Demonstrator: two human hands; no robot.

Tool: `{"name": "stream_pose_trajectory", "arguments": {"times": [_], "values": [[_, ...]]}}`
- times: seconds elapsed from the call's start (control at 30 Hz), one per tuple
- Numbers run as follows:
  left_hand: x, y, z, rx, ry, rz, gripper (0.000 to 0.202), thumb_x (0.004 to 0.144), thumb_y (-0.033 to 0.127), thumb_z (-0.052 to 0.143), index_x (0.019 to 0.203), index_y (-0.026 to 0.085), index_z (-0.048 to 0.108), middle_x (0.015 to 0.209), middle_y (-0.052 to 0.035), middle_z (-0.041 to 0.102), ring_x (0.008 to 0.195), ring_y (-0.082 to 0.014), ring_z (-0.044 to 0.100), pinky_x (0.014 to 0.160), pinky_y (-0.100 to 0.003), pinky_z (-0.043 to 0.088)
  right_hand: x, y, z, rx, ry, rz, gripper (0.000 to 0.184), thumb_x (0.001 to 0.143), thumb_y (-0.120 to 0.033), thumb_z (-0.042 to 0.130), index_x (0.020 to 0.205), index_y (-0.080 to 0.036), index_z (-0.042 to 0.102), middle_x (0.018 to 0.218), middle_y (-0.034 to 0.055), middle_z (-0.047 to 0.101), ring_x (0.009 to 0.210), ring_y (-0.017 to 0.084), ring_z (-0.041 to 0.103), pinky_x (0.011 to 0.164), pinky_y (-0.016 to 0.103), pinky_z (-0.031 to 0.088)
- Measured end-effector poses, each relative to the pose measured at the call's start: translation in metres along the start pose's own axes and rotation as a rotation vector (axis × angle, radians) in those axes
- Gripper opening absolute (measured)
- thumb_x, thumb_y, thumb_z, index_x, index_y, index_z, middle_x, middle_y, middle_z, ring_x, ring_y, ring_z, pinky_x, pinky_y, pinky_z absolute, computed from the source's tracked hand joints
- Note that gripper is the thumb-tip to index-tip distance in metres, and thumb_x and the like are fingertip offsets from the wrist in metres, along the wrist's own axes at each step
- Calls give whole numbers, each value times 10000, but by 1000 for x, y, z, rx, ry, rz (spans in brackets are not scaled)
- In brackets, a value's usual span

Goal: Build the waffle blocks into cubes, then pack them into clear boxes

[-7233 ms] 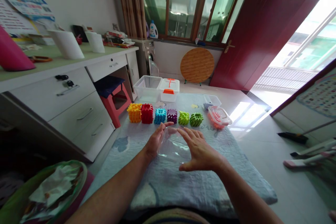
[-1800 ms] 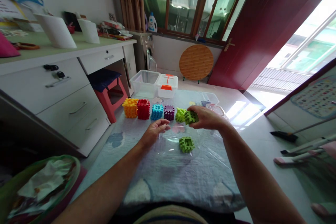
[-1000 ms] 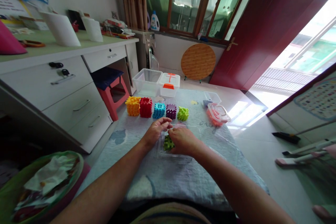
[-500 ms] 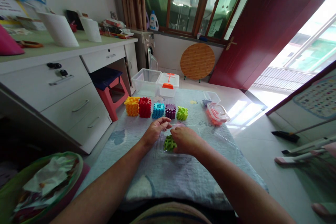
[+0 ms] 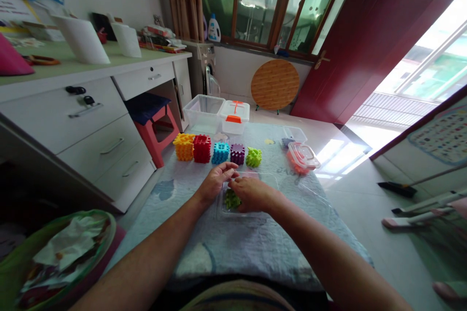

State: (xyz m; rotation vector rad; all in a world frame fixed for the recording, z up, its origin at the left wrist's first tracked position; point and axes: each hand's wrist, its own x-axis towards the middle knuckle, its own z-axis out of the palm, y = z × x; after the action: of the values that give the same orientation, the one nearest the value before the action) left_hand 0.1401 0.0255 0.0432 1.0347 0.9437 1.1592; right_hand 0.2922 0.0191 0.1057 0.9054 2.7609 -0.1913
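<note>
A shallow clear plastic box [image 5: 268,180] sits on the cloth-covered table in front of me. Inside it, at the left, is a dark green cube of interlocking toothed blocks [image 5: 231,200]. My right hand [image 5: 255,194] reaches into the box with curled fingers closed on the cube's right side, hiding part of it. At the box's far left edge, my left hand [image 5: 216,181] pinches the rim between thumb and fingers. Just beyond stands a row of block cubes: yellow [image 5: 184,147], red [image 5: 202,149], blue [image 5: 221,153], purple [image 5: 237,154] and lime green [image 5: 254,157].
An open clear bin [image 5: 202,112] and a lidded box with an orange latch [image 5: 235,117] stand at the table's far end. Towards the right is a clear-lidded container of orange pieces [image 5: 302,159]. A waste bin [image 5: 69,257] stands low at my left.
My right hand has shifted left and slightly lower with the green cube, pushing it towards the left wall of the clear box. My left hand stays at the rim.
</note>
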Motion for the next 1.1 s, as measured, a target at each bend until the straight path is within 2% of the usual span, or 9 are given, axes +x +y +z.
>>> {"name": "stream_pose_trajectory", "arguments": {"times": [0.23,0.43,0.57,0.67,0.77,0.83,0.9,1.0,1.1], "values": [[-1,2,3,1,3,-4,314,732,377,674,964,171,630,817,-34,677,773,-169,597,746,-292,415,-11,-1,-8,-86,14,61,294,718,-232,642,994,-128,641,983,132,703,952,259,668,855,353,508],[0,2,3,35,3,16,331,731,397,666,964,165,629,827,-35,693,813,-177,603,789,-305,400,-16,1,-4,-73,49,95,300,716,-247,666,989,-124,658,990,139,700,933,259,666,821,338,517],[0,1,2,50,2,21,350,734,419,666,973,167,627,842,-33,692,843,-190,611,796,-310,395,-30,8,-14,54,70,85,389,723,-257,701,1086,-132,633,1076,136,689,992,255,652,853,340,509],[0,0,1,59,-1,17,356,743,420,658,989,166,621,842,-39,697,849,-198,614,799,-316,394,-53,20,-26,211,218,105,441,791,-268,655,1212,-159,580,1178,124,661,1084,243,620,926,368,486],[0,-1,0,65,-7,20,350,757,413,651,1003,166,618,851,-42,701,862,-198,614,803,-315,390,-86,35,-28,309,465,242,406,840,-276,599,1235,-188,562,1140,101,677,1042,220,636,921,384,495],[0,-2,-1,66,-8,19,345,761,410,651,1005,168,620,863,-43,702,872,-199,616,807,-314,389,-110,46,-21,346,568,371,388,846,-319,598,1210,-187,571,1073,96,694,978,221,655,888,399,513],[0,-3,-2,63,-8,17,342,759,405,657,1004,168,623,870,-44,700,880,-201,619,808,-315,390,-132,55,-6,362,611,463,393,850,-378,591,1194,-189,574,1069,100,692,968,234,656,882,419,517],[2,-4,-4,62,-10,19,338,757,392,666,1008,169,626,887,-46,699,896,-202,624,811,-314,392,-158,65,21,370,588,600,388,847,-422,568,1161,-194,587,1101,106,680,1004,253,644,910,436,505],[3,-5,-5,67,-12,25,335,752,388,675,1007,175,630,900,-43,697,913,-204,630,807,-311,397,-173,67,46,367,506,686,476,816,-455,578,1216,-196,567,1231,118,623,1160,273,574,1017,440,439]]}}
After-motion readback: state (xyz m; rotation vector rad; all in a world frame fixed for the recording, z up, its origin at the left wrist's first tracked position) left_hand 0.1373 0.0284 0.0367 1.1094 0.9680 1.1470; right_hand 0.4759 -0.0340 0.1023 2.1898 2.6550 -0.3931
